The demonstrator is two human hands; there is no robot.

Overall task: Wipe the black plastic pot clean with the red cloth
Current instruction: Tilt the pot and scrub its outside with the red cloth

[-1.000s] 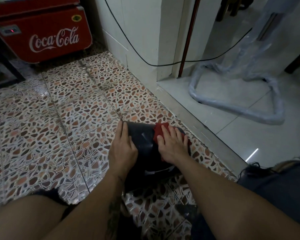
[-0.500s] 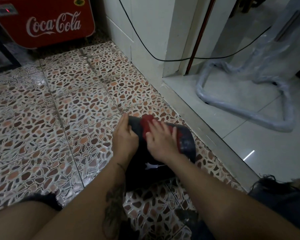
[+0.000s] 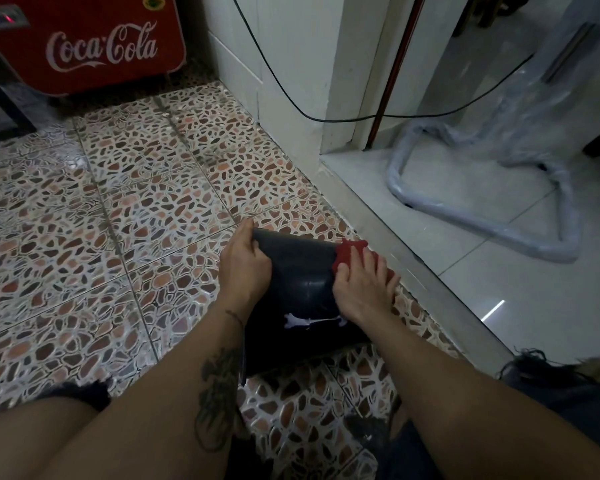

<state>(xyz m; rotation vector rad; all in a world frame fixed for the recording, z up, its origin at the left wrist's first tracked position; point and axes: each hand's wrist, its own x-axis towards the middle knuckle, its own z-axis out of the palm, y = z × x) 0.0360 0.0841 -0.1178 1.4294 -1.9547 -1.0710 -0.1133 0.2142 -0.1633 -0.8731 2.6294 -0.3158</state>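
White-smeared glossy black plastic pot (image 3: 298,282) lies sideways, long axis running away from the person. Left hand (image 3: 245,268) grips its edge; right hand (image 3: 364,289) presses red cloth (image 3: 347,252) down, fingers straight.

pot (image 3: 298,275) black | cloth (image 3: 347,253) red | floor (image 3: 136,202) brown pebble mosaic | cooler (image 3: 84,15) red, white script

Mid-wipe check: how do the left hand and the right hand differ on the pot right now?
The left hand grips the left edge of the black pot bare; the right hand has the red cloth under its fingers. The left hand's fingers lie together, curled round the edge; the right hand's are spread and nearly straight, pressing down. Both are on the pot, which lies on the tiled floor.
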